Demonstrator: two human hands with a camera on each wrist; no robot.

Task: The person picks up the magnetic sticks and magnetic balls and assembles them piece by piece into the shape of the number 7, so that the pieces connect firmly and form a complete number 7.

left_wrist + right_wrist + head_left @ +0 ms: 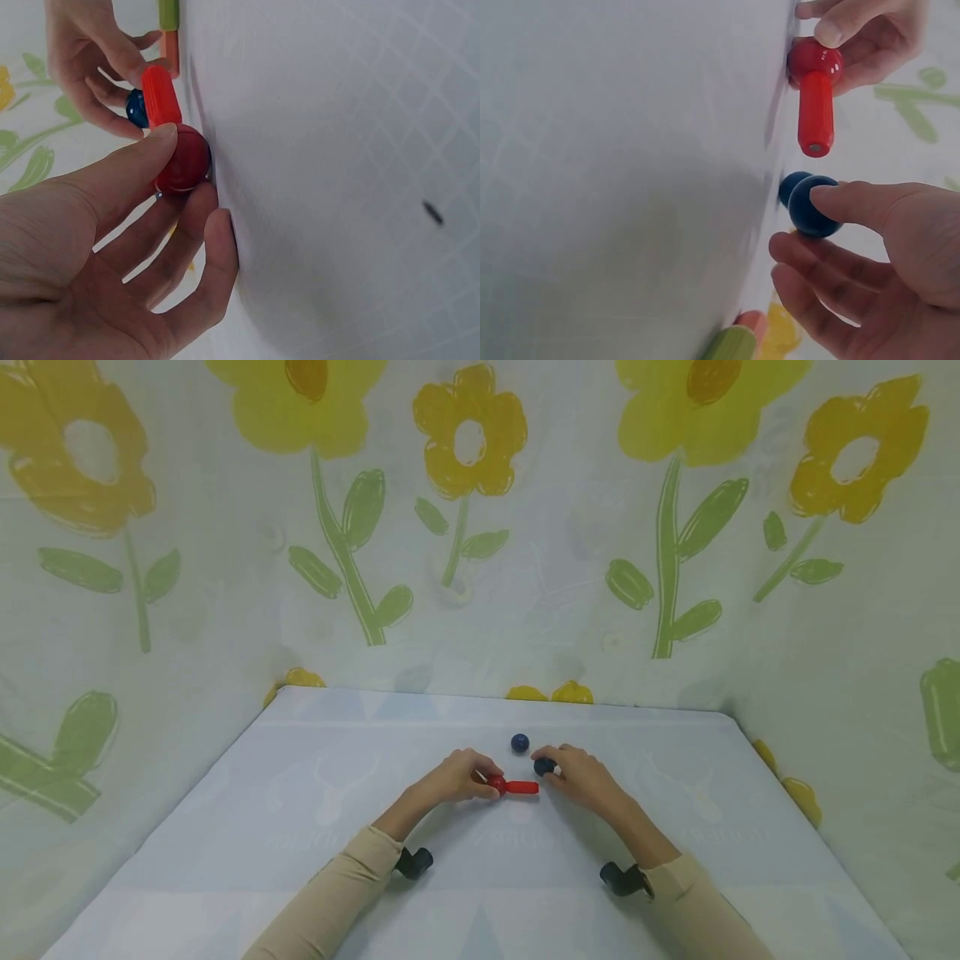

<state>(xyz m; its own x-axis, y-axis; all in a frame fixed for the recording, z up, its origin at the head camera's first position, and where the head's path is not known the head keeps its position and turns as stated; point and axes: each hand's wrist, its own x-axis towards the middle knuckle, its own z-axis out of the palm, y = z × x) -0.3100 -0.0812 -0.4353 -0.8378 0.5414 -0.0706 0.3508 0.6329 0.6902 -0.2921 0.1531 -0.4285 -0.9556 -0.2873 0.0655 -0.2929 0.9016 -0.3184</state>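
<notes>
My left hand pinches a glossy red ball between thumb and fingers, low over the table. Joined to that ball is a short red ribbed stick, pointing toward my right hand. A small metal disc shows in the stick's free end. My right hand holds a dark blue ball by thumb and fingertips, close to the stick's free end. Just beyond it, a second blue ball sits on the table, partly covered by the held one in the right wrist view.
The pale table has faint printed patterns, with a flowered cloth hanging round it. Past my right hand, a green stick and a salmon stick show in the wrist views. Dark camera mounts sit at both wrists.
</notes>
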